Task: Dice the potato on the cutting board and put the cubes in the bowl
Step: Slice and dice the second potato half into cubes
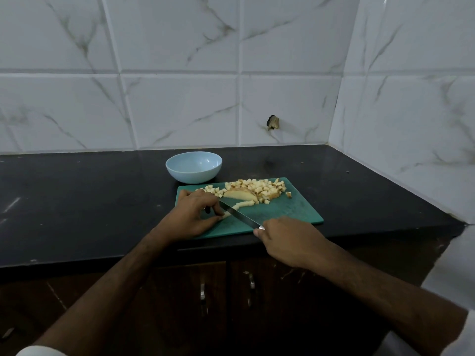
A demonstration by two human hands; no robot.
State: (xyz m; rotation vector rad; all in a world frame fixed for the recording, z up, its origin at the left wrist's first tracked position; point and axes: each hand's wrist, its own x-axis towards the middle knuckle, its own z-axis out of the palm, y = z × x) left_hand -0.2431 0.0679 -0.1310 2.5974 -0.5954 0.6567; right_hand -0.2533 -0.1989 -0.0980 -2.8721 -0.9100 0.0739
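- Nearest us, our two bare forearms reach forward over the front edge of the dark bench (77, 201); below that edge we see brown cabinet doors (195, 291) with metal handles.
- Our right hand (288, 240) is curled round the handle of a knife (240, 215), the handle itself hidden in the fist; the blade runs up and to the left across the green cutting board (290, 209), its tip reaching the fingers of the other hand.
- Our left hand (198, 217) rests on the left part of the board with fingers bent, fingertips pinching the near end of a row of potato strips (243, 204); the blade lies across this row just beside those fingertips, and the row curves away to the right beyond the blade.
- Behind the strips lies an uncut potato piece (240, 194), pale and rounded, clear of both hands; whether it touches the strips we cannot tell.
- Around and behind that piece, a heap of potato cubes (257, 188) covers the far side of the board, well apart from the right hand, with its left end near our left knuckles.
- Beyond the board's far left corner stands a light blue bowl (194, 167) on the bench, near the board, out of contact with either hand.
- White marbled wall tiles (180, 106) rise behind the bench and along its right side.
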